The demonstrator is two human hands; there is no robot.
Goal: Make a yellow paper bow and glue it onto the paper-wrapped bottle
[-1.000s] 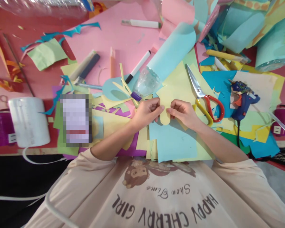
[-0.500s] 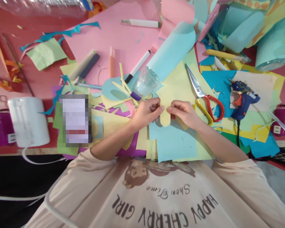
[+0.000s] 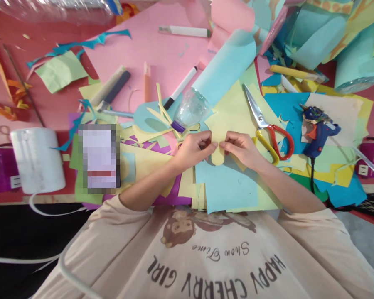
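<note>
Between my hands is a small pale yellow paper piece (image 3: 218, 158) with a rounded lower end. My left hand (image 3: 197, 148) pinches its left edge between thumb and fingers. On the opposite edge, the thumb and fingers of my right hand (image 3: 240, 148) are closed in a pinch too. Fingertips hide part of the paper. Beneath it lies a light blue paper sheet (image 3: 232, 189). Scissors (image 3: 263, 124) with red and yellow handles rest just right of my right hand. A plastic bottle (image 3: 191, 110) wrapped in light blue paper lies beyond my left hand.
A blue glue gun (image 3: 318, 137) sits at the right with its cord running toward me. A blurred-out phone (image 3: 99, 158) and a white power strip (image 3: 39, 160) are at the left. Markers (image 3: 182, 85), paper scraps and a large pink sheet (image 3: 124, 54) spread across the table.
My left hand and the yellow paper piece have shifted very slightly to the right. Both hands keep their pinch, and everything else stays in place.
</note>
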